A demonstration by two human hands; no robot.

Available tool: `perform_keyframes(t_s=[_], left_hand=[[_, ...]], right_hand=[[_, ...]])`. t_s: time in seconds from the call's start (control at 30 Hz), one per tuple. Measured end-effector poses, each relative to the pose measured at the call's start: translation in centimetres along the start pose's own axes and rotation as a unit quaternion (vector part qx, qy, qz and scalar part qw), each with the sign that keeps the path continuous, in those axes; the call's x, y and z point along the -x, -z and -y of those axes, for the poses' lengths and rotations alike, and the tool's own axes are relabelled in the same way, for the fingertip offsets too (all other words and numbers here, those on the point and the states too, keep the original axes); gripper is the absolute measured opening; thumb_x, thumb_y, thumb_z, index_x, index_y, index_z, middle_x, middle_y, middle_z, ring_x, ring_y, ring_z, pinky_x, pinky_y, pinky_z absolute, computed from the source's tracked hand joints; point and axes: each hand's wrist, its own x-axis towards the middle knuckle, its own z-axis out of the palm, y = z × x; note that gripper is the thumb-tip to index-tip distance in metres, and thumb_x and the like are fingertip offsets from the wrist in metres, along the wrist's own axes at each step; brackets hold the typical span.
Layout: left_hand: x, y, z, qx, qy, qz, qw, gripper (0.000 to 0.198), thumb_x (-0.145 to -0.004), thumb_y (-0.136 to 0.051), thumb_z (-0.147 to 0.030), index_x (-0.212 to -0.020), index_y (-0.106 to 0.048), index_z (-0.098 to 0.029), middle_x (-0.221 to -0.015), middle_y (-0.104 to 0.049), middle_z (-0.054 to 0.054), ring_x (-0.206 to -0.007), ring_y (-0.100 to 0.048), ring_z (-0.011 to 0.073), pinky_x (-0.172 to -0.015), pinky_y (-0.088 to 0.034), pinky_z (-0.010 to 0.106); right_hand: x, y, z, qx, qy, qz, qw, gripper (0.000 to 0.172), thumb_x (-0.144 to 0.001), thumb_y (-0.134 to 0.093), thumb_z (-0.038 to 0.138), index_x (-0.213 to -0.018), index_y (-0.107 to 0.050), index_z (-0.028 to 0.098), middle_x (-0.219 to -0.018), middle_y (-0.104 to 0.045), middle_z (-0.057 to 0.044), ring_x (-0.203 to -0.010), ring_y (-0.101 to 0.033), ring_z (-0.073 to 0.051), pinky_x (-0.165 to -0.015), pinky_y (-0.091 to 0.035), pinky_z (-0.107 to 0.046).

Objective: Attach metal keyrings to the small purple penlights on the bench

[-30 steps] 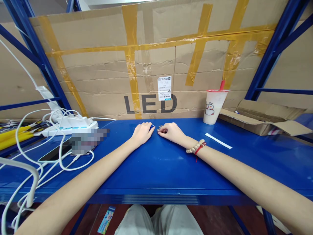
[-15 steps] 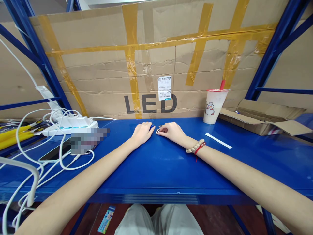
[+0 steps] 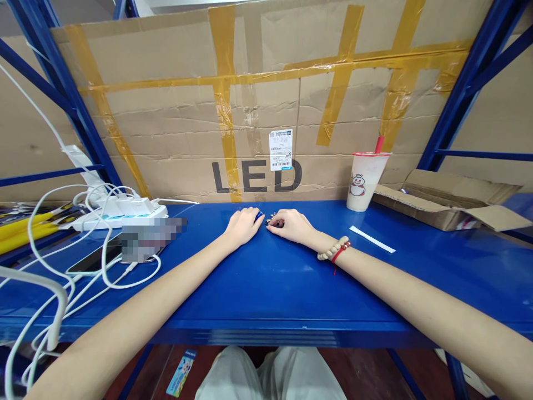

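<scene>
At the middle of the blue shelf, my left hand [image 3: 241, 226] lies palm down with its fingers bent and close together. A bit of bright blue [image 3: 259, 214] shows between its thumb and fingers; what it belongs to is hidden. Just to the right is my right hand [image 3: 293, 226], its thumb and fingers curled in a pinch. A small black-and-silver shiny object [image 3: 268, 221] sits at these fingertips, too small to name and partly covered. Only a narrow gap parts the two hands. A beaded bracelet [image 3: 331, 251] and a red cord circle my right wrist.
A white power strip [image 3: 125, 206] with tangled cables and phones [image 3: 97, 256] occupies the left. On the right stand a drink cup [image 3: 366, 180] with a red straw and an open cardboard box [image 3: 441, 205]. A white strip [image 3: 372, 239] lies nearby. Taped cardboard [image 3: 175, 139] rises behind.
The fingers of my right hand have shifted very slightly left around the small object. My left hand looks the same.
</scene>
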Motion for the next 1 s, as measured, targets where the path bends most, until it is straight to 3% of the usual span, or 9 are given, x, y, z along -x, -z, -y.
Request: perform_keyframes(t_s=[0.17, 0.33, 0.4, 0.6, 0.77, 1.0], left_hand=[[-0.1, -0.2, 0.1, 0.004, -0.01, -0.003, 1.0, 0.032, -0.091, -0.027, -0.035, -0.092, -0.053, -0.016, -0.096, -0.062, 0.008, -0.093, -0.056, 0.0218, -0.078, -0.041, 0.033], [-0.1, -0.2, 0.3, 0.029, -0.051, -0.007, 0.998, 0.032, -0.091, -0.027, -0.035, -0.097, -0.052, -0.016, -0.098, -0.062, 0.008, -0.094, -0.056, 0.0208, -0.081, -0.042, 0.032], [0.0, -0.1, 0.2, 0.05, -0.09, -0.008, 0.995, 0.032, -0.092, -0.027, -0.034, -0.102, -0.051, -0.016, -0.103, -0.061, 0.007, -0.097, -0.056, 0.02, -0.083, -0.042, 0.031], [0.1, 0.1, 0.2, 0.066, -0.119, -0.003, 0.991, 0.031, -0.092, -0.024, -0.03, -0.109, -0.045, -0.016, -0.105, -0.061, 0.008, -0.094, -0.058, 0.0217, -0.081, -0.043, 0.035], [0.2, 0.2, 0.3, 0.111, -0.096, -0.007, 0.989, 0.028, -0.093, -0.023, -0.034, -0.104, -0.042, -0.017, -0.096, -0.062, 0.007, -0.087, -0.06, 0.0221, -0.072, -0.046, 0.032], [0.2, 0.1, 0.4, 0.129, -0.104, 0.002, 0.986, 0.022, -0.092, -0.024, -0.032, -0.098, -0.041, -0.018, -0.095, -0.06, 0.007, -0.088, -0.06, 0.022, -0.072, -0.045, 0.032]], right_hand=[[0.0, -0.1, 0.0, 0.002, 0.041, -0.021, 0.999, 0.018, -0.08, -0.055, 0.034, -0.078, -0.068, 0.023, -0.081, -0.064, 0.0, -0.07, -0.057, -0.012, -0.056, -0.036, -0.02], [0.2, 0.1, 0.0, -0.043, 0.032, -0.156, 0.986, 0.022, -0.085, -0.049, 0.037, -0.085, -0.064, 0.021, -0.083, -0.063, 0.0, -0.065, -0.054, -0.009, -0.059, -0.037, -0.02], [0.3, 0.3, 0.1, -0.055, 0.042, -0.183, 0.981, 0.023, -0.085, -0.047, 0.037, -0.086, -0.063, 0.021, -0.086, -0.062, 0.0, -0.064, -0.054, -0.008, -0.059, -0.037, -0.019], [0.4, 0.3, 0.7, -0.051, 0.115, -0.192, 0.973, 0.021, -0.085, -0.049, 0.036, -0.085, -0.063, 0.021, -0.083, -0.062, 0.001, -0.064, -0.054, -0.008, -0.058, -0.038, -0.019], [0.5, 0.4, 1.0, -0.078, 0.056, -0.254, 0.962, 0.019, -0.084, -0.05, 0.035, -0.086, -0.06, 0.02, -0.085, -0.062, 0.001, -0.058, -0.053, -0.006, -0.053, -0.038, -0.018], [0.6, 0.5, 1.0, -0.047, 0.086, -0.21, 0.973, 0.021, -0.085, -0.047, 0.032, -0.084, -0.064, 0.021, -0.081, -0.06, 0.001, -0.055, -0.051, -0.005, -0.052, -0.036, -0.018]])
